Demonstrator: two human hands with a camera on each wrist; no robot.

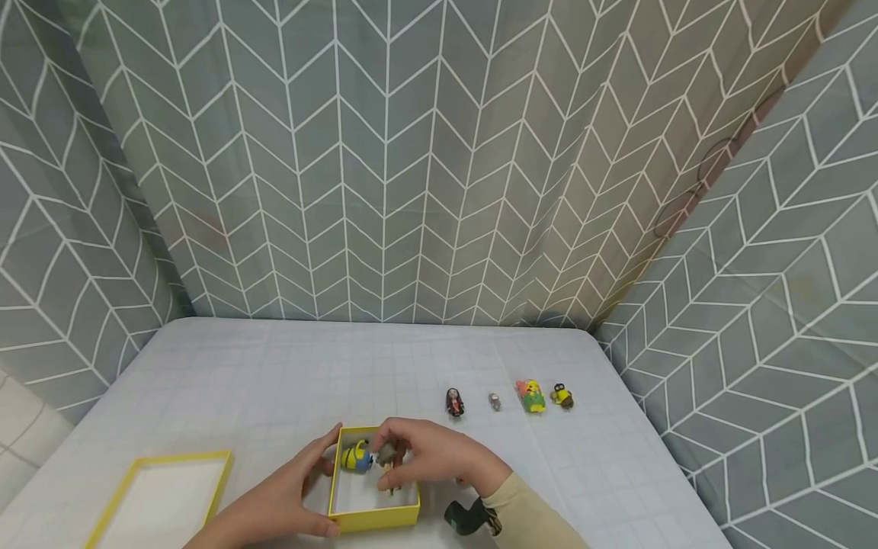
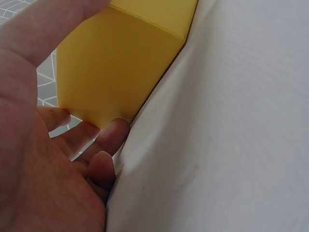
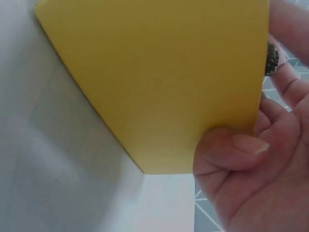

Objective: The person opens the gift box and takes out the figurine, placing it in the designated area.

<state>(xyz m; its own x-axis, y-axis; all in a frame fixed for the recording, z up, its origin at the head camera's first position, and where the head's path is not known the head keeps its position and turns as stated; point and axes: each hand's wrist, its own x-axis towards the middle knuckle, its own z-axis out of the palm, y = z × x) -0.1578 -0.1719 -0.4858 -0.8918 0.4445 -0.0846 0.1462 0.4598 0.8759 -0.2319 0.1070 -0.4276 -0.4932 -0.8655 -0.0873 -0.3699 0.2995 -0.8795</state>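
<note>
One yellow toy (image 1: 357, 456) lies in the yellow box (image 1: 373, 518), which the left hand (image 1: 288, 499) grips while the right hand (image 1: 432, 457) pinches a small grey figure (image 1: 387, 454) over it, and four little toys (image 1: 507, 398) wait on the table (image 1: 274, 374).

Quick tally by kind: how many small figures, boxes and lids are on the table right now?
Small figures: 6. Four stand in a row, dark red, small grey, yellow-green, yellow-black; a yellow-blue one lies in the box; the right hand pinches a grey one.
Yellow box: 1, held by the left hand.
Yellow lid: 1.
Total: 8.
</note>
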